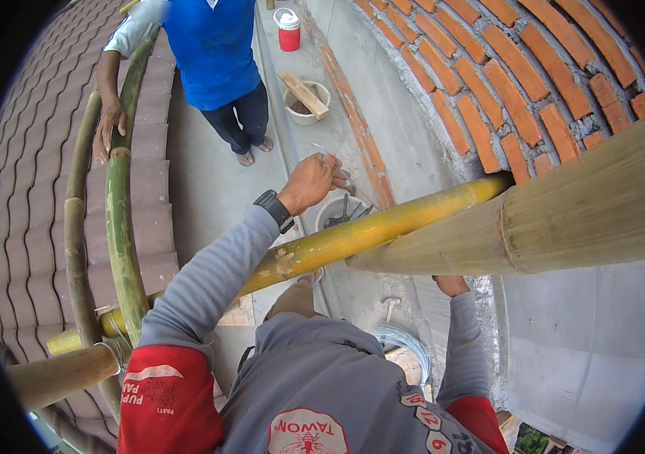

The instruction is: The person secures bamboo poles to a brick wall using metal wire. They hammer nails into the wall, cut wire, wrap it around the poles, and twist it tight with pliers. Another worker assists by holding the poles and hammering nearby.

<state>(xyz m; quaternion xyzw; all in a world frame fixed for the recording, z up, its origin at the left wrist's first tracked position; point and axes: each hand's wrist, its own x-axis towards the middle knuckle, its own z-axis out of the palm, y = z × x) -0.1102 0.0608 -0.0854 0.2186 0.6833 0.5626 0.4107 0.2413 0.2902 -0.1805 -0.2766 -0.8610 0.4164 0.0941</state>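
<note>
My left hand [309, 184], with a dark watch at the wrist, is closed on a thin metal tool [347, 181] whose exact kind is unclear. It is above a yellow bamboo pole [353, 236] that runs into a gap at the brick wall. Of my right hand [451, 285], only a part shows, just below a thick grey-green bamboo pole [557, 208]; its fingers are hidden. Beneath the left hand, a pale bucket [322, 219] with dark tools in it is partly covered by the yellow pole.
A person in a blue shirt [213, 53] stands ahead, one hand [113, 125] on green bamboo poles [119, 197] along the tiled roof [35, 166]. Beyond are a basin [322, 94] with a plank [303, 96] and a red jug [288, 38]. A wire coil [413, 344] and hammer [391, 306] lie below.
</note>
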